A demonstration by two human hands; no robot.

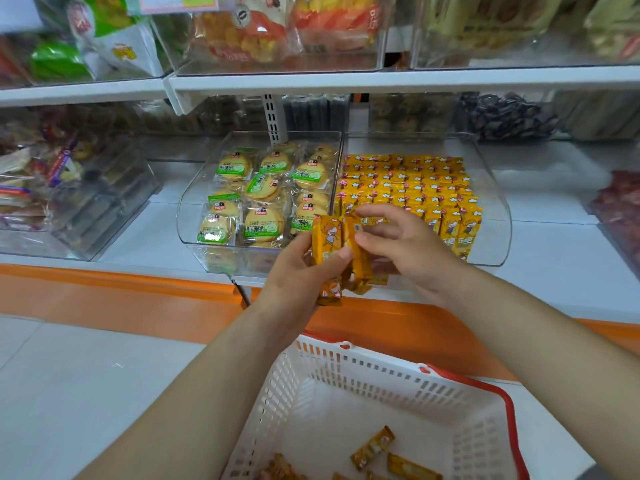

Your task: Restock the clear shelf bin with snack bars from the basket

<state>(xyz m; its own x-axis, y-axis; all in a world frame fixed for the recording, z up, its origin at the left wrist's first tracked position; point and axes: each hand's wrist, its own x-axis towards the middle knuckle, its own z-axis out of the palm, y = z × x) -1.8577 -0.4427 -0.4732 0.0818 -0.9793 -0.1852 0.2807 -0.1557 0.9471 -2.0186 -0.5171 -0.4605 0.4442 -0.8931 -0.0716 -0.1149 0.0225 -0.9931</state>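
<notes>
- Basket, nearest, below the shelf front: white plastic with a red rim. A few loose bars lie along its near edge; the rest of the floor shows bare.
- Left hand, above the basket's far rim: fingers and thumb wrapped round a bunch of bars in yellow wrappers, held upright, lower ends sticking out below the palm.
- Right hand, just beside the left: thumb and curled fingers pinch the upper end of a single bar in that bunch, apparently drawing it free.
- Clear bin, at the front edge of the lower shelf: stocked bars stand in tight rows from the back wall forward. The front left corner, behind the hands, is hidden.
- Biscuit bin, touching the clear bin's left side: round packs, not part of the job.
- Upper shelf: further bins of bagged snacks, blurred.
- Step in hand, as judged: feeding bars one at a time from the left-hand bunch into the front row.
- Next move calls for standing the bar upright, print forward, snug against its neighbours, without tipping the row.
</notes>
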